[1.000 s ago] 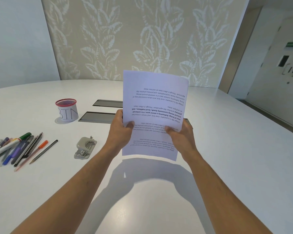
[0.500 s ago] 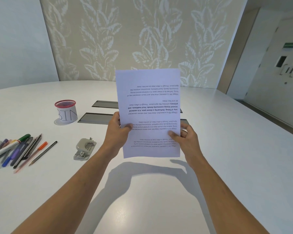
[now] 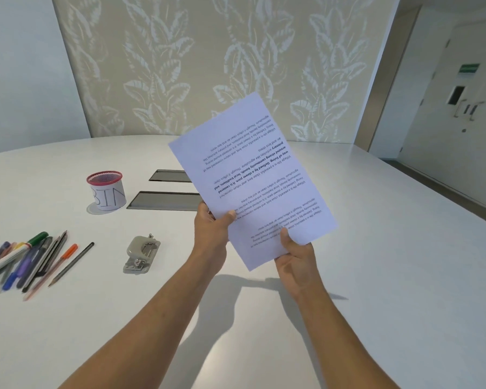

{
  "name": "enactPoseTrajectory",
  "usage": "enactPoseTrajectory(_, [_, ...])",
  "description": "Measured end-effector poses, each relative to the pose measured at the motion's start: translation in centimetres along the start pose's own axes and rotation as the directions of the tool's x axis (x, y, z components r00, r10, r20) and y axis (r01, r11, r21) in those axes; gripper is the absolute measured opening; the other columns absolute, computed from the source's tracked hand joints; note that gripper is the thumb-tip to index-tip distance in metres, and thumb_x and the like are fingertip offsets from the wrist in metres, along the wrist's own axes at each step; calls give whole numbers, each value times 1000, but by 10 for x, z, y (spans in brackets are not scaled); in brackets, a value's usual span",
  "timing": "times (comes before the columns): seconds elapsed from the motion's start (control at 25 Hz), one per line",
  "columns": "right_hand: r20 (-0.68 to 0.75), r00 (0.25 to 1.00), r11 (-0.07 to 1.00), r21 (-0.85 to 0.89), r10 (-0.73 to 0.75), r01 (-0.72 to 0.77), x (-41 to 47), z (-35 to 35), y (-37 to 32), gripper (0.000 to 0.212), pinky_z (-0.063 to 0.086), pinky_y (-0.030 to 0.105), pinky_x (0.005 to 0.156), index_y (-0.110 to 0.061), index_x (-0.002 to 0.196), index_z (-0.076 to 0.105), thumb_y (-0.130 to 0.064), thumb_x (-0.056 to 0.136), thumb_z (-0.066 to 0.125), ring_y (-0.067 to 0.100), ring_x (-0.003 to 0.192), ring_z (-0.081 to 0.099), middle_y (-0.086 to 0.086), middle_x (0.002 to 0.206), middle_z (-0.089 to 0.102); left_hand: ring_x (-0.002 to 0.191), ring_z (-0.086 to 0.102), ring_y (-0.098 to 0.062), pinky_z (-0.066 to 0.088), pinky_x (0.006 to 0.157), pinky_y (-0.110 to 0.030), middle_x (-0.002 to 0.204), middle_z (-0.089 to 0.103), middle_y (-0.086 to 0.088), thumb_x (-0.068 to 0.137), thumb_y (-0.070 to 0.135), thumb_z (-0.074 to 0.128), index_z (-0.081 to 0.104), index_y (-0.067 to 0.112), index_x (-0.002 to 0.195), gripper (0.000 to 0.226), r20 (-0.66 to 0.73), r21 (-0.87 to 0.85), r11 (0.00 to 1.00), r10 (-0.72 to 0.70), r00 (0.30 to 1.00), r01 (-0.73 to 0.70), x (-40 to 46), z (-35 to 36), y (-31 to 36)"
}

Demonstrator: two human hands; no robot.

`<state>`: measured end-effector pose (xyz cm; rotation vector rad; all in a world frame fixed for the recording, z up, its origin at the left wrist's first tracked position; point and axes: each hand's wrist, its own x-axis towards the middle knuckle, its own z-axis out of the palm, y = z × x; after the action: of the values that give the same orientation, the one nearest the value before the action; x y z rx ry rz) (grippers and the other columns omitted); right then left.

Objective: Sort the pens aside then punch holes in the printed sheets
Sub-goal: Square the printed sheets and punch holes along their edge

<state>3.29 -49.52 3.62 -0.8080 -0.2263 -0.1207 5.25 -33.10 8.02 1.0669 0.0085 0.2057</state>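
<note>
While the left hand (image 3: 211, 233) pinches the printed sheets (image 3: 253, 181) at their left edge, the right hand (image 3: 295, 259) grips the bottom corner, so the tilted stack hangs above the bench (image 3: 376, 276). Hole punch (image 3: 141, 254) sits left of the hands, pens (image 3: 31, 259) piled further left, near a BIN cup (image 3: 107, 190)

Pens (image 3: 26, 259) left of punch (image 3: 141, 255); cup (image 3: 107, 190) behind, perhaps empty.
</note>
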Motion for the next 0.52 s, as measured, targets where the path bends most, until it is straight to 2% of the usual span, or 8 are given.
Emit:
enactPoseTrajectory(0.08, [-97,994,999,-31,-44,41,2,5,-2,44,56,31,85,-11,129,59,-3,86,64,22,115,64,7,128,67,101,66,-28,53,83,-50,118,67,-11,87,-6,62,49,9,123,41,26,-19,1000,-22,999,23,0,-1,-2])
enactPoseTrajectory(0.16, [-149,986,995,-84,-69,57,5,4,-10,39,57,28,80,-13,119,65,-5,81,68,18,108,68,4,121,71,96,70,-23,59,77,-42,109,72,-5,84,-7,65,53,13,118,41,58,-18,999,-33,998,34,1,-6,-1])
enactPoseTrajectory(0.24, [-131,987,982,-174,-97,73,7,1,-21,37,58,30,80,-13,114,67,-7,78,69,18,105,69,4,117,73,95,71,-23,59,74,-38,106,72,-6,81,-9,67,54,13,117,44,41,-33,999,-27,999,28,5,-15,2])
enactPoseTrajectory(0.36, [-102,990,944,-325,-96,58,14,-7,-41,32,58,33,81,-10,112,68,1,83,65,22,102,70,6,112,74,99,69,-27,58,78,-42,113,70,-11,77,-11,69,53,7,123,52,-46,-73,997,7,999,-10,17,-36,13])
enactPoseTrajectory(0.44, [-72,994,914,-403,-87,51,20,-14,-56,32,58,33,81,-8,113,68,3,83,65,23,101,71,7,112,74,92,68,-26,57,73,-38,111,69,-10,76,-11,69,55,7,120,50,-113,-56,998,12,993,-18,27,-53,23])
enactPoseTrajectory(0.52, [-37,996,881,-471,-76,50,24,-19,-70,32,58,33,79,-11,110,70,-4,78,69,23,100,72,7,111,74,84,66,-23,54,70,-35,105,69,-8,75,-9,69,55,9,116,47,-141,11,1000,-13,990,15,36,-70,32])
